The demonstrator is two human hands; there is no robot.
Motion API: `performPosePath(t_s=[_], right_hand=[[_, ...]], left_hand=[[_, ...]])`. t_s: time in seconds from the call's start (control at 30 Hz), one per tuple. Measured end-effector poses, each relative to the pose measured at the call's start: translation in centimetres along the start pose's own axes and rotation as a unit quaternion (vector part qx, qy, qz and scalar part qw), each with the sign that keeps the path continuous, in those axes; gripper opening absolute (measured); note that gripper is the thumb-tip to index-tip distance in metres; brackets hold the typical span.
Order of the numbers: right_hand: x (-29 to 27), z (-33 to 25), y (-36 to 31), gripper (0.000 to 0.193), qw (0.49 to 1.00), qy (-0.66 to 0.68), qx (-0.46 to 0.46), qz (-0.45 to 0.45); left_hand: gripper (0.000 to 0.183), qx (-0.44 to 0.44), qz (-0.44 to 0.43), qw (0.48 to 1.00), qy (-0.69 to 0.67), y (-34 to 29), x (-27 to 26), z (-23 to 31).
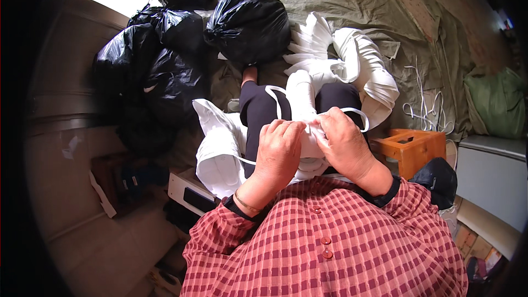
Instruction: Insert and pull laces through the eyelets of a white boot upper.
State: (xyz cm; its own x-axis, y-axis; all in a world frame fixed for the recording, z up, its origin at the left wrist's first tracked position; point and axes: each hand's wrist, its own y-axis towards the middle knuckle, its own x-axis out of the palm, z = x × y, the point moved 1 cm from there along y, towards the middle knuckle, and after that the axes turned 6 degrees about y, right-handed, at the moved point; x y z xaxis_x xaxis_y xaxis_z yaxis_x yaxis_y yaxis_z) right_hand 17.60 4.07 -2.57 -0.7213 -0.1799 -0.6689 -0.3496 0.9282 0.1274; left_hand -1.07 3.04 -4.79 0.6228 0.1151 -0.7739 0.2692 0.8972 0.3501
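A white shoe upper [300, 89] lies between my knees, its near part under my hands. My left hand [279, 151] is closed, fingers curled over the upper's middle. Close beside it, my right hand [347, 142] pinches at the same spot with thumb and forefinger. A white shoelace [357, 111] loops out on both sides of the upper and passes my fingers. Exactly what each fingertip grips is partly hidden. More white shoe uppers [220, 157] lie by my left thigh, and a nested stack of them [374, 71] curves beyond my right knee.
Black plastic bags [247, 27] are heaped at the far left. A grey-green cloth [352, 5] covers the floor ahead. Loose white laces [426, 107] lie on it at right, near a wooden stool [415, 151]. A green bag [498, 102] stands farther right.
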Motion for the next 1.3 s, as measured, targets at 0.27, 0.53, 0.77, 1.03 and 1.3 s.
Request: performPosePath(t_s=[0.27,0.53,0.77,1.03,1.3], right_hand=[[-0.4,-0.4,0.4,0.02,1.0,-0.021,-0.015,-0.017],[-0.3,-0.5,0.6,0.017,0.997,-0.055,-0.025,-0.037],[-1.5,-0.4,1.2,0.017,0.993,-0.054,-0.039,-0.101],[-3.2,-2.2,-0.4,0.037,0.998,0.043,-0.026,-0.026],[-1.1,-2.3,0.6,0.025,0.978,-0.167,-0.125,0.005]], left_hand=[[0.018,-0.068,0.031,0.99,-0.117,-0.4,0.7,0.0],[0.012,-0.035,-0.058,0.996,0.051,0.1,0.3,-0.2],[0.019,-0.028,-0.011,0.999,-0.025,-0.2,-0.2,-0.7],[0.006,-0.015,0.008,0.983,-0.183,4.6,-0.4,-0.9],[0.018,-0.035,0.225,0.96,-0.165,17.7,-21.0,-10.0]])
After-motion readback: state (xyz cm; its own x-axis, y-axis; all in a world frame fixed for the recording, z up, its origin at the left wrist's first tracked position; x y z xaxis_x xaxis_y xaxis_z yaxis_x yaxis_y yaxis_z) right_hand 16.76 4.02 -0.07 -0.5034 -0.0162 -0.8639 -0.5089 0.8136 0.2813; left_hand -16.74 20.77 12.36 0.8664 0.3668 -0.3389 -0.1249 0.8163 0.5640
